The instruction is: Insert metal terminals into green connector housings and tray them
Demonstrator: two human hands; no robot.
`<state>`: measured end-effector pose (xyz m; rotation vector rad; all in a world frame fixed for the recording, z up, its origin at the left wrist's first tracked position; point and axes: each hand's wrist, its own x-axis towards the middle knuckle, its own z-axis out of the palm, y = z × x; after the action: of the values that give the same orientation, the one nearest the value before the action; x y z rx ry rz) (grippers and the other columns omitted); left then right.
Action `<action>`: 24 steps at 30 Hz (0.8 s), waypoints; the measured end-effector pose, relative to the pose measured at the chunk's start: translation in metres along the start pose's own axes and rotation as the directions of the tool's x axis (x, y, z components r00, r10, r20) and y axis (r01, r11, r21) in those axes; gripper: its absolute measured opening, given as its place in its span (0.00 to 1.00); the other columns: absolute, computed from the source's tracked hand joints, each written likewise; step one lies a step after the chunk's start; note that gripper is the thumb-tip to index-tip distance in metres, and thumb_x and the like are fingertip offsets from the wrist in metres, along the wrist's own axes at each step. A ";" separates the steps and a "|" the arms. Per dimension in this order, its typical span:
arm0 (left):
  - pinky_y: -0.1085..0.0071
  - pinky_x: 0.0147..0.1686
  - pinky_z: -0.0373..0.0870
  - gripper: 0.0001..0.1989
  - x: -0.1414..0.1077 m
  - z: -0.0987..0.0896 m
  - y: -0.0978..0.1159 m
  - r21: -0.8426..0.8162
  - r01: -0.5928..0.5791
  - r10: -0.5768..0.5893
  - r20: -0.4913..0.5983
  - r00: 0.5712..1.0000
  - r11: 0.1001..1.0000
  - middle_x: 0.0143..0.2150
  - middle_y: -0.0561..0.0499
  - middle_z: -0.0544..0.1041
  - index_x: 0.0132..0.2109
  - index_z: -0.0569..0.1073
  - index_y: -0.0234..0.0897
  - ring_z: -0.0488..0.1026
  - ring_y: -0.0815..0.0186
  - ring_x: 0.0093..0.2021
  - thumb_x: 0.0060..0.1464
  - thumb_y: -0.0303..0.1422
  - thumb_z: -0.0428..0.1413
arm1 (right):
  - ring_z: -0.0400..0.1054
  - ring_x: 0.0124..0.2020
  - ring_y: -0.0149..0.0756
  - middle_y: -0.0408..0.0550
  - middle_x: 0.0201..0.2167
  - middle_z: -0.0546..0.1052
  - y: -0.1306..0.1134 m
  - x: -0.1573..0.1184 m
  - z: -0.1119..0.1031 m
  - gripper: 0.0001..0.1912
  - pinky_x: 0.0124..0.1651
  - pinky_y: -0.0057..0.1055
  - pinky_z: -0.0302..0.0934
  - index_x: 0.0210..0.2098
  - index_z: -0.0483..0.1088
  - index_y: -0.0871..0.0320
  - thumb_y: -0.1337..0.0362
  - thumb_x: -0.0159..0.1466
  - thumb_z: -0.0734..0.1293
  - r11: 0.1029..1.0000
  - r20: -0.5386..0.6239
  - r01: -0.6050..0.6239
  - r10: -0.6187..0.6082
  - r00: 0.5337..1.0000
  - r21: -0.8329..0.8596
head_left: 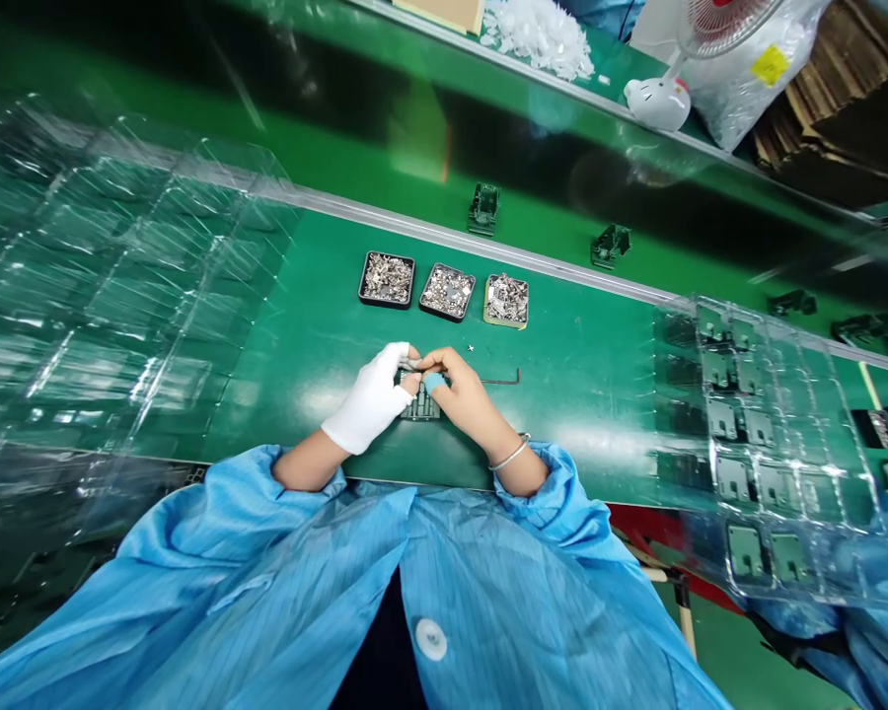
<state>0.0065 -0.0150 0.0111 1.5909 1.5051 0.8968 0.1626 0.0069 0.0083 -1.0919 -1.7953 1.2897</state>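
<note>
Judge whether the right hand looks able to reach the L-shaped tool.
Likely yes: the L-shaped tool lies beside the right hand, nothing visible between them, though its fingers are at the green part.

the person wears a loose, bright blue work coat point(266, 592), its wrinkled cloth marked with fine, faint stripes. both sleeves point(222, 503) are bunched, leaving the wrists bare. one round, pale button point(430, 639) sits beside the front opening, a narrow wedge that shows dark cloth point(385, 651) underneath. the left hand point(396, 394) has a white glove point(362, 409) with bare fingertips showing. the right hand point(466, 399) is ungloved, with a light blue wrap point(434, 382) around the thumb and a thin, silvery bracelet point(510, 454) at the wrist.
</note>
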 end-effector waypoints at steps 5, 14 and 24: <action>0.57 0.56 0.67 0.21 -0.001 -0.027 -0.006 -0.242 0.008 -0.056 -0.191 0.980 0.970 0.49 0.41 0.75 0.50 0.64 0.36 0.74 0.58 0.51 0.53 0.44 0.52 | 0.70 0.50 0.35 0.53 0.48 0.74 0.004 -0.006 -0.019 0.12 0.55 0.37 0.64 0.48 0.63 0.58 0.61 0.67 0.56 0.995 -0.061 0.017 -0.011 0.998 0.098; 0.55 0.52 0.72 0.34 -0.023 -0.030 -0.009 0.129 -0.156 0.157 0.001 0.988 0.979 0.54 0.38 0.75 0.61 0.60 0.34 0.75 0.52 0.51 0.51 0.45 0.56 | 0.67 0.55 0.45 0.58 0.53 0.71 -0.013 -0.007 -0.006 0.30 0.59 0.44 0.61 0.57 0.62 0.60 0.59 0.57 0.70 0.959 -0.038 0.066 -0.079 0.996 -0.275; 0.62 0.49 0.71 0.28 0.136 -0.087 0.020 0.454 0.021 0.095 -0.231 0.968 0.891 0.50 0.41 0.77 0.62 0.60 0.36 0.75 0.56 0.49 0.58 0.42 0.50 | 0.66 0.59 0.45 0.58 0.61 0.64 -0.008 -0.005 -0.015 0.30 0.62 0.48 0.61 0.64 0.53 0.53 0.59 0.65 0.63 0.992 -0.212 0.054 -0.076 0.974 -0.110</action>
<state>-0.0524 0.1254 0.0686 1.8952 1.9793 0.8258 0.1761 0.0073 0.0203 -1.1712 -1.7343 1.0077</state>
